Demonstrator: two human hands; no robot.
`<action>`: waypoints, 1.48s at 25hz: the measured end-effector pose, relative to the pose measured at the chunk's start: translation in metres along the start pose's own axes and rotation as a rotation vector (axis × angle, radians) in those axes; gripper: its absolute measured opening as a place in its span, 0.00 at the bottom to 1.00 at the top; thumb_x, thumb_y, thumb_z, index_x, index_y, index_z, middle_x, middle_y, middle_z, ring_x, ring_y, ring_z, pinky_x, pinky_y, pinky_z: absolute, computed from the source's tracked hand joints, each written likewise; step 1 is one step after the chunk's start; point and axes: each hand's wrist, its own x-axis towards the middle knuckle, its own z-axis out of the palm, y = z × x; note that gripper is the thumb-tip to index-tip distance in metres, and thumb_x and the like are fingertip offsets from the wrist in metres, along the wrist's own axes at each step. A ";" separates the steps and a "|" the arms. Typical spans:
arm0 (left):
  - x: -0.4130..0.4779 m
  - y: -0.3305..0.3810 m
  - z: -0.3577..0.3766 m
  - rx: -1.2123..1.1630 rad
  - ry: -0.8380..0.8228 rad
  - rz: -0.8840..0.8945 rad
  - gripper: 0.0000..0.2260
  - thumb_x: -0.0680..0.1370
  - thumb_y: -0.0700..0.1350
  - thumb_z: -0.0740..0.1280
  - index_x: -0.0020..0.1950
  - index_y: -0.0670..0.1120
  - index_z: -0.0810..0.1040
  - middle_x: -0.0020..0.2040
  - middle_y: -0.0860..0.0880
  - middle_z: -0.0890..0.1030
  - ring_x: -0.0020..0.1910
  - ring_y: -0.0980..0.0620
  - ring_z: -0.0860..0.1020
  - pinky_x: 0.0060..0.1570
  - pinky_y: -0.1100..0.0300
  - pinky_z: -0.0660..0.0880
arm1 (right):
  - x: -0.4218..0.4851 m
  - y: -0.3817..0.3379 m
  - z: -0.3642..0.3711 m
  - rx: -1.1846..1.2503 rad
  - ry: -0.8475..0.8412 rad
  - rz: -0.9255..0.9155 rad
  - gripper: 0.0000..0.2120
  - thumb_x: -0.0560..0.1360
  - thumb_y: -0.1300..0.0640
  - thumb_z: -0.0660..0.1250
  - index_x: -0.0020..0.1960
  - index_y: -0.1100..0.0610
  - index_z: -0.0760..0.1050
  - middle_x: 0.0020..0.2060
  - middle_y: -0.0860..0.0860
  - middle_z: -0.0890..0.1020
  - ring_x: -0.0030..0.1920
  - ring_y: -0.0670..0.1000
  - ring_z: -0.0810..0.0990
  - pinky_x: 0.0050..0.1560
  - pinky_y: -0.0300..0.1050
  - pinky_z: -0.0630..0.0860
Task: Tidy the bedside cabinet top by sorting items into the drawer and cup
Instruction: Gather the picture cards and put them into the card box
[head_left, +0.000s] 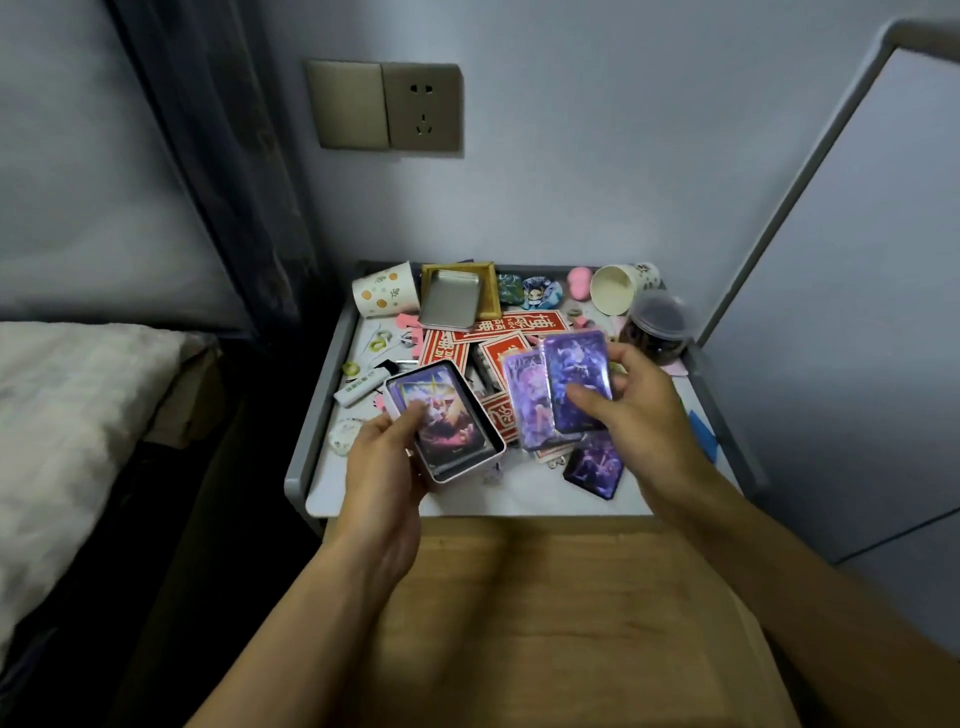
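Nearest the camera, in front of the card tin (460, 421), lies a pale wooden surface (519, 597), blurred, directly below the front edge of the cabinet top (519, 501). The left hand (387, 457) grips the tin from its left side, fingers curled beneath it and the thumb pressed on the top card of the stack inside; the tin is tilted just above the cabinet top. Just right of the tin, the right hand (641, 410) pinches a small fan of purple cards (569, 379), thumb on the front card and fingers behind. Below that fan, right of the tin, a dark purple card (595, 470) lies flat. Left of the tin sits a white lighter (358, 387). Behind the tin, red cards (496, 356) are scattered in overlapping layers. Farther behind it, a silver lid (449, 299) leans against a yellow box (488, 278), with a spotted paper cup (384, 296) tipped over to the left. Behind and right of the tin, a second paper cup (618, 288) lies on its side, mouth toward the camera, beside a clear jar (657, 327) with dark contents. High on the wall beyond the tin is a socket plate (423, 106)
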 end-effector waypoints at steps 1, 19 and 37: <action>-0.001 -0.005 0.003 0.031 -0.018 0.003 0.15 0.80 0.44 0.65 0.63 0.38 0.75 0.48 0.43 0.86 0.44 0.46 0.85 0.39 0.52 0.81 | -0.004 0.002 -0.001 0.033 -0.039 0.008 0.15 0.76 0.65 0.68 0.55 0.47 0.74 0.48 0.49 0.86 0.45 0.49 0.86 0.39 0.44 0.82; -0.022 -0.042 0.022 0.082 -0.126 -0.061 0.14 0.80 0.42 0.66 0.64 0.37 0.73 0.50 0.41 0.85 0.44 0.44 0.85 0.40 0.52 0.83 | -0.022 0.026 0.019 -0.315 -0.108 -0.016 0.17 0.69 0.57 0.77 0.50 0.44 0.72 0.46 0.41 0.80 0.46 0.41 0.81 0.46 0.43 0.82; -0.010 -0.038 0.005 0.079 -0.245 -0.150 0.20 0.73 0.45 0.71 0.61 0.35 0.77 0.50 0.37 0.84 0.42 0.43 0.84 0.37 0.52 0.81 | -0.024 0.036 0.014 -0.847 -0.437 -0.349 0.38 0.75 0.39 0.65 0.79 0.47 0.51 0.78 0.39 0.51 0.75 0.38 0.46 0.71 0.38 0.46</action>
